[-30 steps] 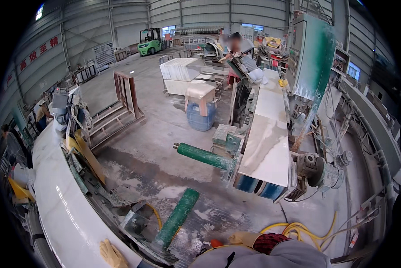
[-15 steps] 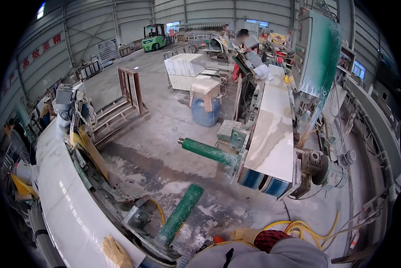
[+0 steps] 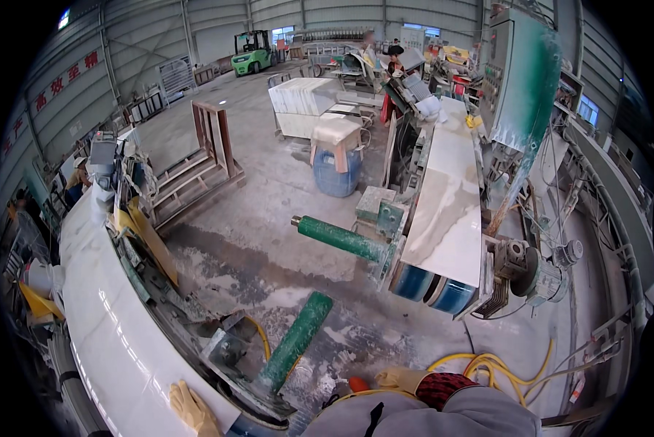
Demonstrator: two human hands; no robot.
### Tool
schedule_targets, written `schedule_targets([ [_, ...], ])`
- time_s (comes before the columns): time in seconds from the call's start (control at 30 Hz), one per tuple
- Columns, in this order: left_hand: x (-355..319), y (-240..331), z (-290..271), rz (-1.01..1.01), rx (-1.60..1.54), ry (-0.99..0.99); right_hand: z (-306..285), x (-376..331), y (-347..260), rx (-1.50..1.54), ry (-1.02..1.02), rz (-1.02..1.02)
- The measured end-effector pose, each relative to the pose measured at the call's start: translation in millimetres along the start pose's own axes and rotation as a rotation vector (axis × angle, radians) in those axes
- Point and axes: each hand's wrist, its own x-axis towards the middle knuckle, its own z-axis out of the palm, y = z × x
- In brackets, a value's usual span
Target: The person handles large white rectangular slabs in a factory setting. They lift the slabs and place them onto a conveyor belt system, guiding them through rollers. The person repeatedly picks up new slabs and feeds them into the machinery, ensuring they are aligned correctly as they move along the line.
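Observation:
My left hand [image 3: 193,409], in a pale yellow glove, lies on the glossy white stone slab [image 3: 116,342] at the lower left. Its fingers are stretched out over the surface near the slab's end, with nothing in them. Close in front of my body is my right hand [image 3: 402,379], in a similar tan glove below a red and black checked cuff [image 3: 447,388]. How its fingers are set does not show clearly. A small orange-red thing [image 3: 357,384] appears just left of that glove, its kind not clear, and a yellow hose [image 3: 487,361] lies on the floor to the right.
Two green cylinders [image 3: 298,342] [image 3: 341,239] jut from the machine frames into the gap ahead. A second conveyor on the right carries a veined slab [image 3: 443,218]. Beyond stand a blue barrel [image 3: 336,173], stacked slabs [image 3: 301,98], a brown metal rack [image 3: 212,138] and a green forklift [image 3: 252,55].
My left hand stays on the slab, shifted very slightly. The view has tilted a little. Far back, a person by the right machine has changed posture.

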Motion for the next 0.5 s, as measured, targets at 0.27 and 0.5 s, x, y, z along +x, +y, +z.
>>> schedule_targets([
  [0.27,-4,22,-20,-0.021,-0.009,-0.026,1,0,-1,0.024,-0.002,0.049],
  [0.5,-6,23,-20,-0.028,0.017,-0.037,0,-1,0,0.068,-0.021,0.047],
])
